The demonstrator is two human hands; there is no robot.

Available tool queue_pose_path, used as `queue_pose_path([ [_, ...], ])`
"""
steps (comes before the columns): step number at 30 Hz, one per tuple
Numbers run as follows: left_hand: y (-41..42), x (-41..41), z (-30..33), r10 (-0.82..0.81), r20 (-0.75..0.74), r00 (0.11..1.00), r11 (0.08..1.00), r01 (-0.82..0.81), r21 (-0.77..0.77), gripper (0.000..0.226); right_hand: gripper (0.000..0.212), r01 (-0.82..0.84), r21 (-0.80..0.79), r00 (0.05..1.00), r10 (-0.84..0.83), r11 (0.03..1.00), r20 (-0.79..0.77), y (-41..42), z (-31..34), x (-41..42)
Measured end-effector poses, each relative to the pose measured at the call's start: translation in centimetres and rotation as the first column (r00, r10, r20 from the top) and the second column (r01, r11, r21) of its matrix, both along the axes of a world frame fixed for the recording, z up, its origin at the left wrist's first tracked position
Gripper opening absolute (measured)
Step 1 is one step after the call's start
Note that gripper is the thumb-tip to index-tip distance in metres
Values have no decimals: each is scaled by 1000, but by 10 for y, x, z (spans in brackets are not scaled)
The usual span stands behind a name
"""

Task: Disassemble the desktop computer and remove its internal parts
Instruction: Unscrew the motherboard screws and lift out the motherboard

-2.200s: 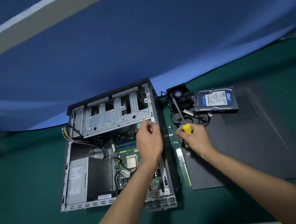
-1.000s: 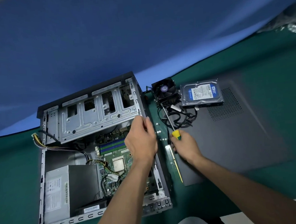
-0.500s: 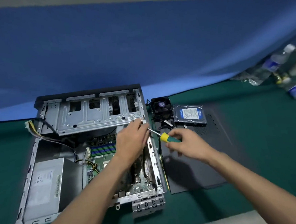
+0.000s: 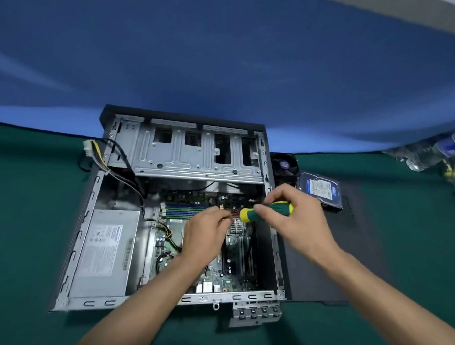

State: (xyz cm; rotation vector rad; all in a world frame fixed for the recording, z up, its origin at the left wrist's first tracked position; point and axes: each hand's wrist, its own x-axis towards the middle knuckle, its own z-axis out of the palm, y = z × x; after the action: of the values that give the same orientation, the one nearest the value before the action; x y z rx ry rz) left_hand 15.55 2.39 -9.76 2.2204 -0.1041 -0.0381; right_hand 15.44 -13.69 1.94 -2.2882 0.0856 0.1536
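Even, soft overhead light, no harsh glare, faint shadows under the forearms on the table (image 4: 25, 238), slight motion blur throughout, wide-angle bowing at the edges, bottles (image 4: 433, 157) at the table's right edge smeared.

Blue backdrop (image 4: 213, 53), green tabletop (image 4: 23, 211)

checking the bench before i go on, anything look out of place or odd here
Only small things. A loose cable bundle hangs out over the case's left wall. The fan and hard drive lie outside it on the removed side panel, as expected mid-teardown. Nothing looks damaged or spilled.
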Motion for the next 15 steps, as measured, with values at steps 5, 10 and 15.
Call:
queue_pose_path([
  [5,-9,4,-20,-280,-458,844,949,316,1,31,16,-88,-258,993,64,962,-100,-5,-11,10],
  [10,-9,9,-34,-265,-640,721,872,463,161,24,15,-309,-355,939,224,882,-261,-3,-19,2],
  [15,-6,13,-41,-235,-665,709,870,458,181,22,17,-438,-426,885,295,792,-361,3,-33,-5],
])
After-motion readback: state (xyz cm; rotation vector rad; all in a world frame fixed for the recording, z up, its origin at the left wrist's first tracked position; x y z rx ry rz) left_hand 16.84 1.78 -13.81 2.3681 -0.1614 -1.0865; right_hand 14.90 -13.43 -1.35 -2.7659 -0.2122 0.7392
